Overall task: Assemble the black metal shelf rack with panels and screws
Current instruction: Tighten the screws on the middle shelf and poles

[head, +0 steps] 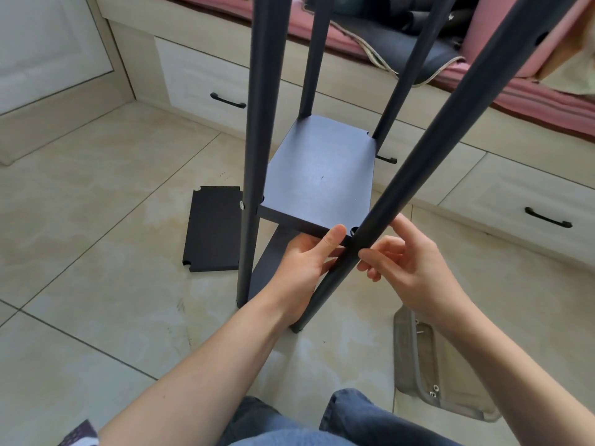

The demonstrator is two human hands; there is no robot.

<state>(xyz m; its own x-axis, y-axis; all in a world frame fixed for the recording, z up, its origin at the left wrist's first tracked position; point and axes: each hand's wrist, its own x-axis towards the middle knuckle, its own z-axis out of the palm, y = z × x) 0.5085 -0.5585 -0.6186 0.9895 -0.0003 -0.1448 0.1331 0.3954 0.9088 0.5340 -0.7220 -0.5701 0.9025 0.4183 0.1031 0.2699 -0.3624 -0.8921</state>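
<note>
The black rack stands on the tiled floor with several upright posts and a dark panel fitted between them. My left hand grips the panel's near right corner, thumb on top and fingers underneath. My right hand holds the near right post at that corner, thumb and fingers pinching at the post; whether a screw is between them is hidden. A silver screw head shows on the near left post. A spare black panel lies flat on the floor to the left.
A clear plastic bag with small hardware lies on the floor at the right. Pale drawers with black handles run under a bed with pink bedding behind the rack. My knees in jeans are at the bottom edge.
</note>
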